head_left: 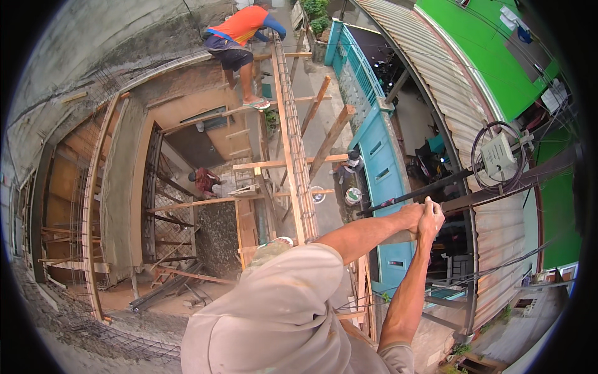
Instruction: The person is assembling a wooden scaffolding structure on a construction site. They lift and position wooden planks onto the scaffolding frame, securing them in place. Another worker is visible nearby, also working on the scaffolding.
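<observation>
At the left of your view, a grey cement-rendered column [121, 181] stood at the open structure, and a crouched person in dark red clothing [205, 182] was on the level below. A co-worker in an orange shirt [243, 25] bent over the far end of a long, narrow timber form holding a steel rebar cage [291, 140]. Your sandalled foot [284, 241] showed beside its near end. Farther right, a white bucket [353, 197] stood near a turquoise wall [389, 181]. Your left hand [411, 217] and right hand [431, 221] were together, touching, in front of the near end of a dark brown pole [464, 201], which ran rightward past a pale grey box [498, 156]. Whether they gripped the pole, each other or something small could not be told. In my judgement, the step in hand was close two-handed work, or steadying yourself, beside that pole; the next move called for secure footing and a confirmed hold before either hand came away.
</observation>
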